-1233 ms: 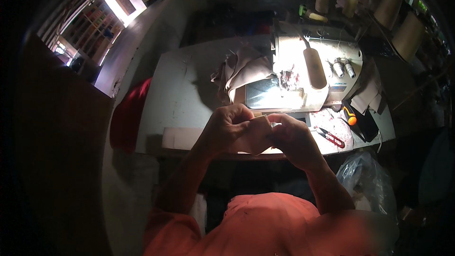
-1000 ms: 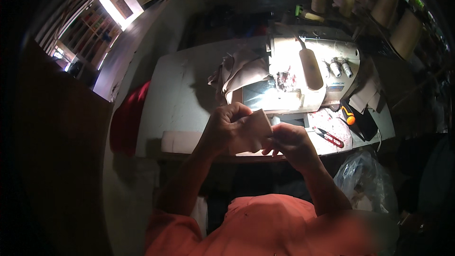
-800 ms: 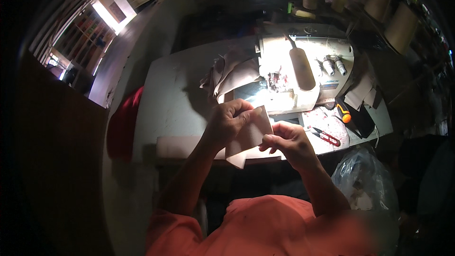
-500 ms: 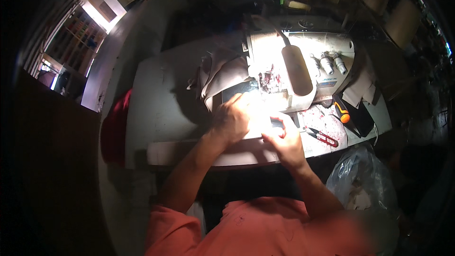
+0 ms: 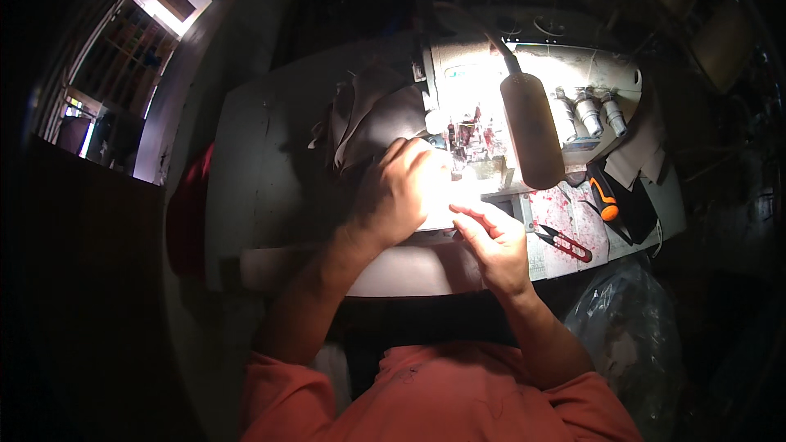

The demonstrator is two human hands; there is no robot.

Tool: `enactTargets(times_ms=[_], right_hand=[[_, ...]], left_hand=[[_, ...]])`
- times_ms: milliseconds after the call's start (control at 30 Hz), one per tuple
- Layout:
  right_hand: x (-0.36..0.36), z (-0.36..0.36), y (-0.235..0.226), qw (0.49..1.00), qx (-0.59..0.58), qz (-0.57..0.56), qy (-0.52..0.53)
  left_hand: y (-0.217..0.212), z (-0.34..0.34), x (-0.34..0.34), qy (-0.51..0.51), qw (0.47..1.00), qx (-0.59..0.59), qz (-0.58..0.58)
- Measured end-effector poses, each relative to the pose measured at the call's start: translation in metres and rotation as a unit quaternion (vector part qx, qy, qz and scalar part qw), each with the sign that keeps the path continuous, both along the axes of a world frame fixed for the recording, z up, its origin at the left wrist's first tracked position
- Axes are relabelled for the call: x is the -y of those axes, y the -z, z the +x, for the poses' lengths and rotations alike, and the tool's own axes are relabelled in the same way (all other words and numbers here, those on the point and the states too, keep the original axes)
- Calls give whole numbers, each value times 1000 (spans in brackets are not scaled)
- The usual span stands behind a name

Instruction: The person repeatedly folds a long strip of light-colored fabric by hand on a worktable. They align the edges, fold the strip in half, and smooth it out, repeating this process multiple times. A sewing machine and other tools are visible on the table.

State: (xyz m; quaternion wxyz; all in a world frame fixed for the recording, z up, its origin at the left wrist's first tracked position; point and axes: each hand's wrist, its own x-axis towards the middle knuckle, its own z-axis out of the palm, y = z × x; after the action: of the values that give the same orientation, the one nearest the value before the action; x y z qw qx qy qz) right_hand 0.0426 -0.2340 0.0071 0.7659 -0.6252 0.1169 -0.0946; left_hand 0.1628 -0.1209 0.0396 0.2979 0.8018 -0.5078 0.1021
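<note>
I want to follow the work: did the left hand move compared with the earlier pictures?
Yes. The left hand went forward from the near table edge to the lit white sewing machine, now pressing down beside its needle area.

Dim, fisheye-bent scene; lamp [image 5: 530, 127] glare whites out the sewing machine [image 5: 524, 82] bed

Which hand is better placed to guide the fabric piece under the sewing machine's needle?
Left, probably. The left hand lies flat on the brightly lit fabric piece right beside the sewing machine needle area. The right hand sits nearer the table edge, only fingertips at the piece's near side.
</note>
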Motion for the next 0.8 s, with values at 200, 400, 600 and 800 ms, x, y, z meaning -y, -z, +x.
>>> enactTargets(times_ms=[200, 400, 600, 800], right_hand=[[2, 4, 1, 1000, 12, -8, -2], [11, -22, 0, 998, 40, -25, 37], [28, -44, 21, 989, -34, -137, 50], [19, -49, 6, 958, -100, -267, -38]], left_hand=[[14, -27, -7, -40, 998, 45, -35], [14, 22, -4, -30, 998, -54, -24], [4, 90, 5, -70, 972, 222, -9], [10, -38, -27, -78, 990, 10, -116]])
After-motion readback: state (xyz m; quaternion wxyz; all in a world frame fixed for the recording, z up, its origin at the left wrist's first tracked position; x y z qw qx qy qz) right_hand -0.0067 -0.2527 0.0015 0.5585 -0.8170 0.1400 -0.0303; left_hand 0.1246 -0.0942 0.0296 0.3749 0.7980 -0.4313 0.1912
